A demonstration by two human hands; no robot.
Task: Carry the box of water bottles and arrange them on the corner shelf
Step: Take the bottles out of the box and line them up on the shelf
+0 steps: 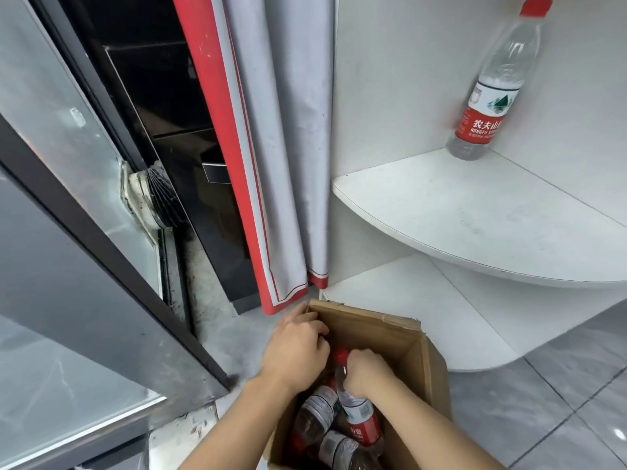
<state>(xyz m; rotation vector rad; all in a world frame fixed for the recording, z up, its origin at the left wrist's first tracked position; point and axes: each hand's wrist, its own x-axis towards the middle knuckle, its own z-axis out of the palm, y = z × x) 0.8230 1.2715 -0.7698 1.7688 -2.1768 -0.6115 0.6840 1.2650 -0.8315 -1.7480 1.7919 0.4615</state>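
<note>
An open cardboard box (417, 354) stands on the floor beside the white corner shelf (475, 225). Several water bottles with red caps and red labels lie in the box (319, 415). My right hand (366, 373) is shut on the neck of one upright bottle (359, 415) inside the box, just below its red cap. My left hand (298, 347) is over the box's left rim, fingers curled; what it holds, if anything, is hidden. One water bottle (492, 83) stands upright at the back corner of the upper shelf.
A lower white shelf tier (407, 300) sits under the upper one. A red and grey curtain (271, 147) hangs left of the shelf. A dark-framed glass door (84, 232) runs along the left. Grey floor tiles (559, 401) lie to the right.
</note>
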